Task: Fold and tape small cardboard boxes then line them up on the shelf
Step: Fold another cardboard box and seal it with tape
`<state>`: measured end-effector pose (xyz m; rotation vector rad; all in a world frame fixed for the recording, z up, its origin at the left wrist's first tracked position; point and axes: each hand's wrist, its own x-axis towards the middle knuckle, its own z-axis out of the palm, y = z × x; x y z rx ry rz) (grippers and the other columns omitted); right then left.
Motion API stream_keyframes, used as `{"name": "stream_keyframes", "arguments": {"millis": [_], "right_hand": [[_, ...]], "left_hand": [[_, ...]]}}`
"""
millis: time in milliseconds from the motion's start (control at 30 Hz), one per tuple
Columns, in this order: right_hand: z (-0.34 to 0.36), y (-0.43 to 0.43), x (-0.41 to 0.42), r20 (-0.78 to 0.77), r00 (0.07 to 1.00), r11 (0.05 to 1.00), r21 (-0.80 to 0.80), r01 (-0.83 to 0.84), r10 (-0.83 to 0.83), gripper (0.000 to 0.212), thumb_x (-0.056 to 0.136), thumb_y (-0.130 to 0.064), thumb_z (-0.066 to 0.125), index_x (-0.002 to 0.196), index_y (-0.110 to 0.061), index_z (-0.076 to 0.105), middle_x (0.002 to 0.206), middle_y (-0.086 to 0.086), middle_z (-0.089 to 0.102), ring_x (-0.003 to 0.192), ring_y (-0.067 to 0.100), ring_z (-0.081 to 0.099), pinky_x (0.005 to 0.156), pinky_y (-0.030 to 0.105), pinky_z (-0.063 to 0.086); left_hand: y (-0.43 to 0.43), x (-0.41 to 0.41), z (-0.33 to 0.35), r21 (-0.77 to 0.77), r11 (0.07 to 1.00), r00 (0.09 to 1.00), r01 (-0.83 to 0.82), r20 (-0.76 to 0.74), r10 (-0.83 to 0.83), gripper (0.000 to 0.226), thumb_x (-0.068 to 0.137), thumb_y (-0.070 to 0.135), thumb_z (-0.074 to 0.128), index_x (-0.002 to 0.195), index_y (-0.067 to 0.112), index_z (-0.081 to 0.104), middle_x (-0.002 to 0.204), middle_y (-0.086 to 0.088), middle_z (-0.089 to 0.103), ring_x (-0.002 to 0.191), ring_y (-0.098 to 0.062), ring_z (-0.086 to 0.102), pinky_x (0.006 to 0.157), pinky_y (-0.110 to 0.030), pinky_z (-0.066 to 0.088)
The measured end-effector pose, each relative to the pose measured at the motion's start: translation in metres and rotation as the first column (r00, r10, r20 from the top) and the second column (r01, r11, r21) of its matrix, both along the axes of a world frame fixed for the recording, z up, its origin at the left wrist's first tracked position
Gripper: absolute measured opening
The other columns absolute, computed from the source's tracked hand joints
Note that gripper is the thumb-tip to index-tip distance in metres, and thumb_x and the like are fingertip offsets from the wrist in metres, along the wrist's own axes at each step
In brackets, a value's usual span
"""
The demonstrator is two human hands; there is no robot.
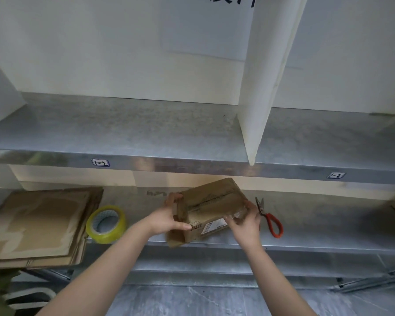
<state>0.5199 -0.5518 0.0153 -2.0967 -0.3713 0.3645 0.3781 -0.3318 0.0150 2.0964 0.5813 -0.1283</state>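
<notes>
Box [211, 208] — label [213, 225] print unreadable — each end in curled grip: left hand [167, 218], right hand [246, 222].

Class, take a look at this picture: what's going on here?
A person holds a small cardboard box in both hands over the lower metal shelf. The left hand grips one end, the right hand the other, where clear tape seems to wrap the edge. A roll of clear tape and a stack of flattened cardboard lie to the left, red-handled scissors to the right.
</notes>
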Motion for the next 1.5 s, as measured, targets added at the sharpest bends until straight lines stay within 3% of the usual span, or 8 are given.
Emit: {"name": "stream_keyframes", "arguments": {"millis": [67, 167, 333, 533, 833, 1100, 1233, 1500], "right_hand": [[0.001, -0.001, -0.001, -0.027, 1.000, 1.000, 0.009, -0.005, 0.005, 0.078, 0.079, -0.024, 0.081, 0.141, -0.009, 0.036, 0.143, 0.015, 0.037, 0.102, -0.015, 0.051, 0.082, -0.006, 0.029], [-0.002, -0.004, -0.003, -0.008, 1.000, 1.000, -0.012, 0.010, -0.010, 0.074, 0.080, -0.028, 0.079, 0.138, -0.008, 0.038, 0.138, 0.011, 0.044, 0.128, 0.021, 0.045, 0.100, 0.025, 0.036], [-0.004, 0.000, -0.011, -0.107, 0.985, 0.989, 0.070, -0.131, 0.138, 0.039, 0.092, -0.021, 0.065, 0.127, -0.017, 0.048, 0.122, -0.002, 0.060, 0.111, 0.021, 0.064, 0.095, 0.040, 0.053], [-0.004, -0.017, -0.031, -0.059, 0.927, 0.929, 0.034, -0.368, 0.370, 0.075, 0.071, -0.038, 0.085, 0.136, -0.027, 0.049, 0.132, -0.012, 0.052, 0.122, 0.002, 0.048, 0.106, 0.029, 0.041], [-0.010, -0.006, -0.047, 0.129, 0.847, 0.856, -0.098, -0.507, 0.516, 0.050, 0.090, -0.032, 0.068, 0.132, -0.048, 0.048, 0.150, -0.002, 0.037, 0.139, 0.015, 0.036, 0.112, 0.029, 0.035], [0.006, -0.009, -0.058, 0.364, 0.695, 0.767, -0.467, -0.439, 0.620, 0.059, 0.090, -0.057, 0.051, 0.145, -0.042, 0.036, 0.155, -0.002, 0.030, 0.146, 0.022, 0.020, 0.118, 0.041, 0.017], [0.028, -0.003, -0.085, 0.534, 0.582, 0.790, -0.419, -0.447, 0.613, 0.050, 0.091, -0.048, 0.053, 0.136, -0.028, 0.054, 0.145, 0.001, 0.048, 0.141, 0.024, 0.034, 0.116, 0.045, 0.030], [0.024, 0.104, -0.190, 0.613, 0.428, 0.737, -0.443, -0.511, 0.664, 0.045, 0.088, -0.032, 0.062, 0.131, -0.023, 0.057, 0.133, 0.002, 0.058, 0.132, 0.025, 0.047, 0.107, 0.040, 0.042]], "left_hand": [[0.005, 0.001, 0.003, 0.001, 1.000, 0.999, -0.027, 0.044, 0.027, 0.086, 0.069, 0.039, 0.085, 0.129, 0.039, 0.025, 0.137, 0.007, 0.036, 0.126, -0.014, 0.041, 0.098, -0.027, 0.037], [-0.004, -0.004, 0.006, 0.039, 0.998, 0.995, -0.040, 0.088, 0.037, 0.087, 0.067, 0.040, 0.086, 0.134, 0.044, 0.030, 0.133, 0.007, 0.038, 0.121, -0.014, 0.045, 0.098, -0.025, 0.039], [-0.054, -0.025, -0.009, 0.137, 0.976, 0.982, -0.167, 0.112, 0.152, 0.092, 0.062, 0.065, 0.078, 0.139, 0.044, 0.031, 0.133, 0.005, 0.033, 0.127, -0.018, 0.040, 0.109, -0.032, 0.034], [-0.101, -0.038, -0.009, 0.290, 0.884, 0.926, -0.367, 0.205, 0.317, 0.093, 0.066, 0.069, 0.072, 0.141, 0.042, 0.024, 0.145, 0.011, 0.016, 0.120, -0.020, 0.050, 0.089, -0.036, 0.051], [-0.080, -0.047, -0.015, 0.419, 0.871, 0.948, -0.257, 0.283, 0.143, 0.060, 0.084, 0.048, 0.068, 0.137, 0.027, 0.049, 0.152, 0.005, 0.029, 0.138, -0.015, 0.030, 0.111, -0.032, 0.030], [-0.050, -0.077, 0.005, 0.722, 0.690, 0.996, 0.046, 0.022, -0.090, 0.066, 0.092, 0.067, 0.031, 0.149, 0.034, 0.031, 0.156, 0.008, 0.029, 0.146, -0.016, 0.019, 0.118, -0.034, 0.011], [-0.028, -0.123, 0.014, 0.803, 0.590, 0.995, 0.077, -0.028, -0.092, 0.063, 0.093, 0.063, 0.029, 0.146, 0.031, 0.039, 0.153, 0.006, 0.036, 0.145, -0.017, 0.025, 0.117, -0.035, 0.007], [0.056, -0.196, -0.005, 0.747, 0.660, 0.994, 0.081, -0.111, 0.004, 0.069, 0.088, 0.064, 0.024, 0.146, 0.030, 0.038, 0.153, 0.006, 0.036, 0.145, -0.017, 0.026, 0.120, -0.037, 0.012]]}}
